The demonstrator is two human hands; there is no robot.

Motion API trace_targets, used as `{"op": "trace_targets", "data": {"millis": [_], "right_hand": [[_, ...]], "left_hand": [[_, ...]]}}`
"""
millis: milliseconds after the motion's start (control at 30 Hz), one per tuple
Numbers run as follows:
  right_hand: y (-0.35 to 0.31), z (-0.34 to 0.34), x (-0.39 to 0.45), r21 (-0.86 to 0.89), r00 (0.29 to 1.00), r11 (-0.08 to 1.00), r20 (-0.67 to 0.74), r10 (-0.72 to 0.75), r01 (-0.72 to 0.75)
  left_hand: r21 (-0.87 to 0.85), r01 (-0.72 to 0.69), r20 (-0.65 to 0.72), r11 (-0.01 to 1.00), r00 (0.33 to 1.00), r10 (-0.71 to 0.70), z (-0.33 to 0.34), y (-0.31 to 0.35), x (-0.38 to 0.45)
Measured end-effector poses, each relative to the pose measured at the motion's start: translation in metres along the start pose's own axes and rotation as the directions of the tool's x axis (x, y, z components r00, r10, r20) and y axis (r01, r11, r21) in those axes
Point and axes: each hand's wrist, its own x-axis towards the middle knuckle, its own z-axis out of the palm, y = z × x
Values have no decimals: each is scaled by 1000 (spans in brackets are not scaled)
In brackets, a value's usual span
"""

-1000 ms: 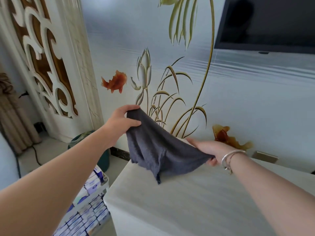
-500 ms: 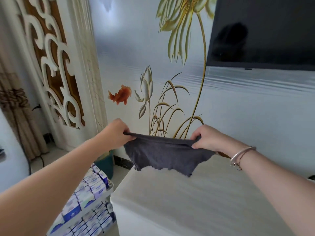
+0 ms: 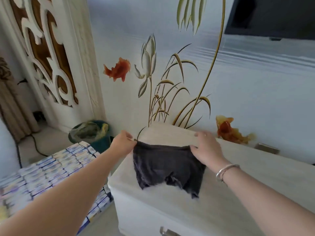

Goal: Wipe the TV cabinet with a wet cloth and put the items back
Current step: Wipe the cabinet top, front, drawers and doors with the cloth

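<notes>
A dark grey cloth [image 3: 163, 167] lies spread on the left end of the white TV cabinet [image 3: 238, 193]. My left hand [image 3: 123, 142] pinches the cloth's far left corner. My right hand [image 3: 207, 147], with a silver bracelet on the wrist, pinches the far right corner. The cloth's near edge is ragged and rests flat on the cabinet top.
A black TV [image 3: 272, 16] hangs on the painted wall at the upper right. Left of the cabinet stands a rack of several blue-and-white boxes [image 3: 51, 172], with a dark green bin [image 3: 92, 133] behind it. A metal drawer handle [image 3: 167, 231] shows on the cabinet front.
Both hands have lowered the cloth from mid-air onto the cabinet top, and it now lies spread flat. The view has tilted downward.
</notes>
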Motion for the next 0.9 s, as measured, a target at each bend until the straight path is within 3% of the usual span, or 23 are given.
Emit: {"op": "trace_targets", "data": {"millis": [67,100,167,200,267,333,467,567,700,800,900], "right_hand": [[-10,21,-19,87,946,952,116,-304,295],[-17,30,-26,71,870,901,238,-433,429],[-26,50,-28,-25,730,779,370,-575,626],[-29,58,-22,-54,698,738,377,-609,673],[-41,70,3,-56,701,735,359,-617,676],[-52,84,42,-80,766,789,315,-560,609],[-61,106,131,-166,923,923,237,-305,347],[-63,111,157,-198,962,953,195,-189,227],[-78,110,116,-147,913,922,262,-313,358],[-99,106,57,-90,807,823,280,-520,561],[-116,101,5,-48,712,735,296,-637,677]], "left_hand": [[46,-8,-60,999,998,11,6,-14,7],[37,-10,-50,999,999,12,8,-20,11],[43,-41,-12,998,999,42,12,-27,15],[51,-59,13,997,998,59,14,-30,17],[-3,-75,48,997,996,75,18,-37,27],[-116,-48,59,992,997,55,19,-46,40],[-316,26,92,948,996,3,7,-60,56],[-327,36,79,944,997,-11,-8,-64,60],[-321,79,102,944,994,-49,-21,-68,58],[-347,118,100,930,991,-89,-20,-62,50],[-302,110,52,947,994,-99,-17,-65,39]]}}
